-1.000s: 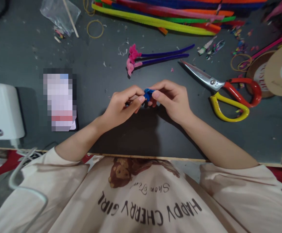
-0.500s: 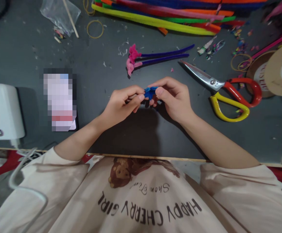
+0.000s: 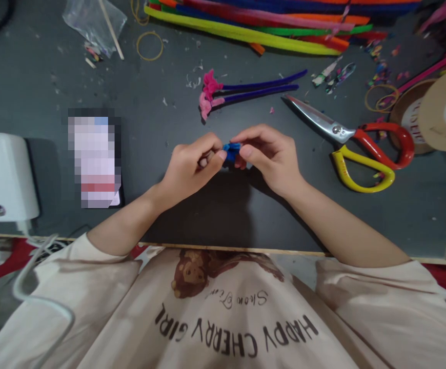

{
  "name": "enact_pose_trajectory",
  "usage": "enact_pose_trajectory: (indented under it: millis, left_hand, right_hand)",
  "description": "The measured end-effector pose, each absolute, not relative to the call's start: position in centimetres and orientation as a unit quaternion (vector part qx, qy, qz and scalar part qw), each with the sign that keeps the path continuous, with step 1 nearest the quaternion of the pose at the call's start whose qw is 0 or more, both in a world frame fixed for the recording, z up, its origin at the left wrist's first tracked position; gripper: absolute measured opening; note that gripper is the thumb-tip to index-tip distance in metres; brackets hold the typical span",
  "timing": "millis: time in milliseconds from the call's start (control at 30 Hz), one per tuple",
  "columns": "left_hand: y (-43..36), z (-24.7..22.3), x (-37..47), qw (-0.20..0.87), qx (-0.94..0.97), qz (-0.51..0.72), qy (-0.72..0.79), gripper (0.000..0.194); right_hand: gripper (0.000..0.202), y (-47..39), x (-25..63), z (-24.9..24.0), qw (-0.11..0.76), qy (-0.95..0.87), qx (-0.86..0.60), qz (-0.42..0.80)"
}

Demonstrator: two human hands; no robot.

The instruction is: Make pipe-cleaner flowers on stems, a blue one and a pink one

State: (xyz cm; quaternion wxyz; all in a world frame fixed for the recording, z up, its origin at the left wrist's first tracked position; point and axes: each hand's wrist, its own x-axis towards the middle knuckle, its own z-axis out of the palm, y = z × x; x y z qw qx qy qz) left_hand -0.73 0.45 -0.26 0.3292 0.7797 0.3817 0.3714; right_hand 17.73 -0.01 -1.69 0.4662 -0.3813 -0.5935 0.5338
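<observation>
A small folded blue pipe cleaner (image 3: 231,150) is held between my two hands over the table. My left hand (image 3: 194,166) pinches its left end with thumb and curled fingers. At its right end, my right hand (image 3: 275,159) closes thumb and fingertips around the blue fuzzy loops. Parts of the piece are hidden behind the fingers. Just beyond my hands lie two pipe cleaner flowers, one with a dark pink head (image 3: 210,84) and one with a light pink head (image 3: 206,105), both on dark purple stems.
Scissors (image 3: 336,130) with red and yellow handles lie to the right, near ribbon spools (image 3: 436,110). A bundle of coloured pipe cleaners (image 3: 246,33) spans the back. On the left are a phone (image 3: 96,159), a white power bank (image 3: 5,177) with a cable, and a plastic bag (image 3: 92,23).
The blue piece has shifted slightly left, and its loops look more squeezed together. My right thumb and fingers have moved a little left with it.
</observation>
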Motion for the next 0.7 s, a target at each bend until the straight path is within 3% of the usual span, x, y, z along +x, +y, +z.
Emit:
enact_pose_trajectory:
  millis: [200,433,700]
  left_hand:
    - [0.40,-0.38,-0.71,0.315,0.786,0.373,0.379,0.018]
    - [0.40,0.14,-0.76,0.320,0.790,0.360,0.379,0.036]
    - [0.44,0.04,-0.79,0.306,0.803,0.359,0.365,0.031]
  right_hand:
    - [0.022,-0.17,17.77,-2.01,0.478,-0.597,-0.389,0.514]
    - [0.017,-0.24,17.72,-1.90,0.477,-0.601,-0.395,0.505]
    - [0.020,-0.10,17.68,-1.82,0.471,-0.582,-0.413,0.518]
